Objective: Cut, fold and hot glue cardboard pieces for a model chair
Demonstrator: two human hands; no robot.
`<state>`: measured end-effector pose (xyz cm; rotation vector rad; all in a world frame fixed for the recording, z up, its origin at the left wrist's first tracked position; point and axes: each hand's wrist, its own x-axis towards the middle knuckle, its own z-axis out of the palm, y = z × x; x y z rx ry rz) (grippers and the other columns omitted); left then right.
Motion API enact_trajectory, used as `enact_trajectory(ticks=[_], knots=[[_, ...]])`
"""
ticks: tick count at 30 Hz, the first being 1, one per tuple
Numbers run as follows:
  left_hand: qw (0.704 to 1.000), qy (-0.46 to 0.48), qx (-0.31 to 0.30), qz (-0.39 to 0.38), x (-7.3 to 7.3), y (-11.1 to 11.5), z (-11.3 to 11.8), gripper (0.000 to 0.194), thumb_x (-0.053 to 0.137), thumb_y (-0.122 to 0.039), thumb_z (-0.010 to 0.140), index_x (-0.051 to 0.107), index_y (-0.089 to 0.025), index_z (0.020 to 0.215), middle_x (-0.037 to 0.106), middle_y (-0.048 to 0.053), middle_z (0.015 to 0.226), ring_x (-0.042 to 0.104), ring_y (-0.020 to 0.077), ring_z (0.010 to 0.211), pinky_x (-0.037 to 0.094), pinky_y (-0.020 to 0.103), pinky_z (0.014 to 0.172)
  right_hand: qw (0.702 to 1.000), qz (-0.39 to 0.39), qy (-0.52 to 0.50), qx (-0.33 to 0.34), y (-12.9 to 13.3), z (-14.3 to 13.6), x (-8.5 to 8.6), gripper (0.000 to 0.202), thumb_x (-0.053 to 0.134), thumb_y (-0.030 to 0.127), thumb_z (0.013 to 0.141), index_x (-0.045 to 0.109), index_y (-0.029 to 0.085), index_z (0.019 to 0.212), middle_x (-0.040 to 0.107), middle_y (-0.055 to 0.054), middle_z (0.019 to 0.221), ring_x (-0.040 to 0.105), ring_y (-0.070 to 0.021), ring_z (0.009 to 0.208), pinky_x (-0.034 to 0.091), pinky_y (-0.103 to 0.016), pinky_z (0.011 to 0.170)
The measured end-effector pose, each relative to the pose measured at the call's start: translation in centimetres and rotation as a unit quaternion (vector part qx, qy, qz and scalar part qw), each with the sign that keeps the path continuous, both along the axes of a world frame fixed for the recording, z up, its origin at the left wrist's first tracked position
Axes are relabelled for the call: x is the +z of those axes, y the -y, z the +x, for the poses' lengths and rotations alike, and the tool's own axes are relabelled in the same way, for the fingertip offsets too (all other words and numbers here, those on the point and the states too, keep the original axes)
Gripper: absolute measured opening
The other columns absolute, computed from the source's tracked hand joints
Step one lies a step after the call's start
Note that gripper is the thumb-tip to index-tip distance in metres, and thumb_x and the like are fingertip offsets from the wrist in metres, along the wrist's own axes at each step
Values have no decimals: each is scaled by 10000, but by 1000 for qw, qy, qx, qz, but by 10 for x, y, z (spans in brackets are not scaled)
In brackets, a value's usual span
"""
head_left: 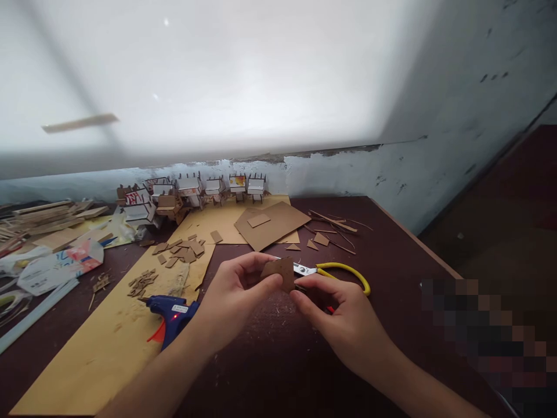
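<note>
My left hand (241, 296) pinches a small brown cardboard piece (279, 271) between thumb and fingers, above the dark table. My right hand (337, 313) is closed at the right edge of that piece. Its thumb and forefinger pinch a small dark bit, too hidden to name. Just behind both hands lie scissors (346, 268) with a yellow handle, their blades partly covered by the cardboard piece. To the left of my left forearm rests a blue glue gun (172, 310) with an orange trigger and a small red light, its rear hidden by the arm.
Several small cardboard cutouts (180, 251) and thin scraps (143, 283) lie on a yellow board (87, 360). A large cardboard sheet (278, 223) is behind, with offcut strips (335, 223) beside it. Several small cardboard models (189, 188) stand along the wall. Wood strips (47, 217) pile at left.
</note>
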<state>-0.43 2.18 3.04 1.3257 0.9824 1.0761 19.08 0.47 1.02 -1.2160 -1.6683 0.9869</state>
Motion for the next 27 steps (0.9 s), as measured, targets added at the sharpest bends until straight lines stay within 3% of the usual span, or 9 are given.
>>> enact_trajectory(ticks=[5, 12, 17, 22, 27], knots=[[999, 39, 12, -10, -3, 2, 3, 198, 784, -298, 848, 738, -191, 1009, 779, 35, 983, 695, 162, 912, 512, 251, 828, 998, -25, -32, 39, 2, 1, -1, 137, 660, 343, 957, 737, 251, 890, 716, 19, 763, 618, -155, 702, 466, -258, 623], [999, 33, 9, 16, -2, 3, 2, 159, 773, -281, 863, 741, -205, 999, 780, 12, 955, 699, 149, 896, 521, 231, 821, 998, -23, -37, 41, 1, 0, 0, 141, 664, 349, 954, 740, 246, 894, 713, 15, 752, 614, -160, 700, 461, -262, 625], [999, -3, 5, 33, 1, 2, 2, 149, 746, -270, 882, 735, -209, 1018, 773, 20, 986, 695, 173, 928, 521, 255, 831, 998, -35, -41, 39, 1, 0, -1, 155, 658, 359, 955, 749, 243, 909, 700, 10, 745, 595, -161, 679, 441, -259, 590], [998, -64, -29, 2, -1, -2, 1, 156, 685, -285, 913, 713, -179, 1024, 768, 65, 1026, 691, 218, 967, 514, 320, 863, 994, -74, -25, 74, -1, 0, -3, 280, 615, 392, 978, 690, 201, 787, 665, 3, 697, 575, -146, 622, 434, -257, 562], [993, -117, -13, 29, -4, -4, 0, 172, 686, -277, 906, 695, -204, 1061, 770, 50, 995, 699, 216, 929, 512, 328, 836, 993, -93, -33, 60, -5, 1, -1, 319, 645, 410, 956, 640, 191, 724, 629, 16, 617, 541, -131, 559, 433, -252, 544]])
